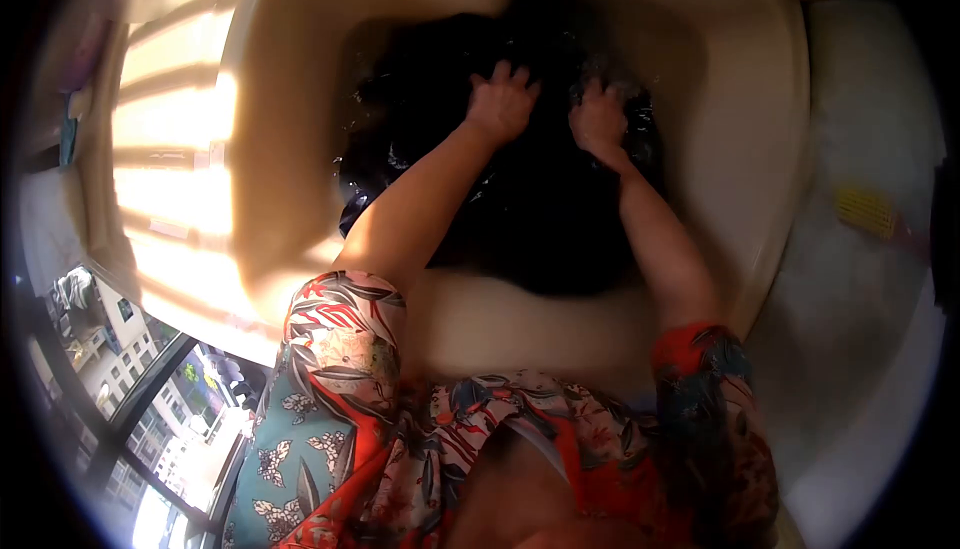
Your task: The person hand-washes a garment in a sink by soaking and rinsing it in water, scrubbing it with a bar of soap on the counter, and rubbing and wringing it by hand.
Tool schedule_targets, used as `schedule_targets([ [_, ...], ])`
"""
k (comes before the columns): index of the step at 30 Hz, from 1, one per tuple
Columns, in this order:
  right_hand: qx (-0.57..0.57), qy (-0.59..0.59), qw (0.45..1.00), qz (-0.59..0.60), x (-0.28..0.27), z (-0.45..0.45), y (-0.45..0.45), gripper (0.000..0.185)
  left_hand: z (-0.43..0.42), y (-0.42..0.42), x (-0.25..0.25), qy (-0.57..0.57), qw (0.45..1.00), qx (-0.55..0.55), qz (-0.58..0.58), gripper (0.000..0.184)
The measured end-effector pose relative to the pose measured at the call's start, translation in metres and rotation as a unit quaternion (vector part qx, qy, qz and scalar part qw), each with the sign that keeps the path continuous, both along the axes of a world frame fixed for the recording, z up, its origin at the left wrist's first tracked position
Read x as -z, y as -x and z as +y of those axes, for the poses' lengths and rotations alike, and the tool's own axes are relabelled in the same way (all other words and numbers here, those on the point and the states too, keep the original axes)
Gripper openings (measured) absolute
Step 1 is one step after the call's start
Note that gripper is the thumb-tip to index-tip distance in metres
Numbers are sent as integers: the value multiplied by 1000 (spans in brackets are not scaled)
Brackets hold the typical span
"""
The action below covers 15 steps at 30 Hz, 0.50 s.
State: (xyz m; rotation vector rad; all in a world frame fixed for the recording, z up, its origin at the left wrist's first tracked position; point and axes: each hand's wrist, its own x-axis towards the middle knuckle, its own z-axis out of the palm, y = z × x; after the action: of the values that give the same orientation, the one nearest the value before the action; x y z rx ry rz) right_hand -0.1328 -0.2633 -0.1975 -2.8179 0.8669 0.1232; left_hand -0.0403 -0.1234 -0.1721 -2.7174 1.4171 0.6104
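Dark, wet fabric [540, 209] lies bunched in a cream-coloured basin [740, 129], with glints of water along its edges. My left hand [503, 102] rests on the upper middle of the fabric, its fingers spread and pointing away from me. To its right, my right hand [598, 117] is on the fabric too, fingers apart, with water or suds around the fingertips. A short gap separates the hands. Neither hand visibly grips the cloth.
Striped sunlight falls on the basin's left ledge [170, 159]. A yellow brush-like object [866, 212] lies on the grey surface at the right. At the lower left, a window [160, 419] shows buildings outside.
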Motion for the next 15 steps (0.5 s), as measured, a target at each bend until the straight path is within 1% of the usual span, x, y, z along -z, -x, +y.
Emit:
schedule_targets([
  [2, -72, 29, 994, -75, 37, -26, -5, 51, -6, -1, 1, 0, 999, -41, 33, 49],
  [3, -108, 46, 987, -113, 46, -42, -8, 49, -7, -10, 13, 38, 989, -71, 126, 49],
  [4, -77, -40, 989, -119, 45, -55, -15, 44, -9, -32, 20, 78, 968, -102, 213, 49],
  [5, -48, -124, 983, -127, 44, -70, -24, 39, -3, -42, 26, 163, 877, -230, 388, 47],
  [6, -18, -208, 969, -134, 38, -76, -29, 35, 4, -51, 16, 251, 733, -358, 522, 46],
  [7, -36, -177, 970, -165, 19, -66, -31, 29, 11, -52, -13, 283, 586, -425, 629, 43],
  [8, -56, -145, 968, -195, -15, -38, -35, 24, 14, -52, -31, 303, 417, -476, 713, 40],
  [9, -75, -115, 966, -221, -49, -4, -35, 20, 12, -49, -36, 321, 441, -478, 688, 37],
  [10, -90, -144, 948, -268, -77, 34, -32, 18, 9, -45, -38, 338, 464, -480, 663, 35],
  [11, -122, -165, 941, -268, -95, 63, -30, 16, 5, -43, -40, 354, 487, -482, 637, 33],
  [12, -169, -185, 928, -275, -114, 85, -29, 16, 7, -35, -12, 372, 511, -452, 629, 31],
  [13, -167, -133, 943, -256, -98, 77, -38, 18, 8, -27, 41, 401, 527, -408, 629, 29],
  [14, -166, -81, 954, -235, -71, 67, -56, 20, 12, -23, 94, 422, 538, -370, 629, 27],
  [15, -59, -172, 958, -221, -47, 52, -74, 25, 15, -18, 151, 442, 540, -336, 633, 26],
])
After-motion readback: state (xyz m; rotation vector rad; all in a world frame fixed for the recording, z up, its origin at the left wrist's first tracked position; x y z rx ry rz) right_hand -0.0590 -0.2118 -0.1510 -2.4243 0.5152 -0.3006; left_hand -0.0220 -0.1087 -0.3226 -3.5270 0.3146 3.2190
